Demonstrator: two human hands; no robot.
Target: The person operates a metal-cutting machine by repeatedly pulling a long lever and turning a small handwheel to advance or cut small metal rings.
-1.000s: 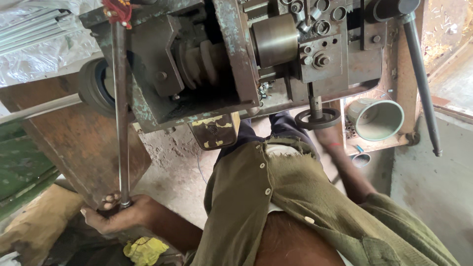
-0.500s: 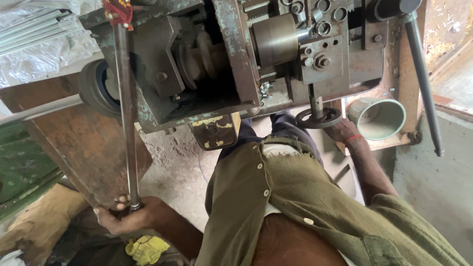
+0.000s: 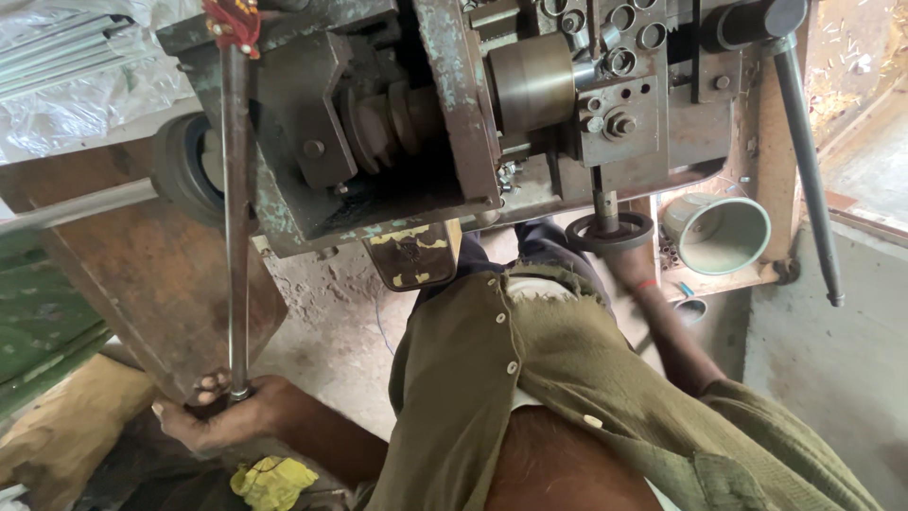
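My left hand (image 3: 219, 416) is wrapped around the lower end of a long thin steel rod (image 3: 235, 218), which runs up to a red clamp (image 3: 233, 21) on the worn green-grey machine (image 3: 454, 123). My right hand (image 3: 626, 263) reaches under the machine to a small black handwheel (image 3: 611, 230) on a vertical shaft; the hand is blurred and partly hidden behind my olive shirt (image 3: 530, 397). Whether its fingers close on the wheel I cannot tell.
A long black lever (image 3: 806, 161) hangs down at the right of the machine. A pale green metal cup (image 3: 719, 232) lies on its side on a wooden shelf. A rusty brown panel (image 3: 123, 274) stands left; a yellow rag (image 3: 272, 481) lies below my left hand.
My left hand has slid slightly rightward along with the rod's lower end. My right hand has stayed at the handwheel, shifting a little.
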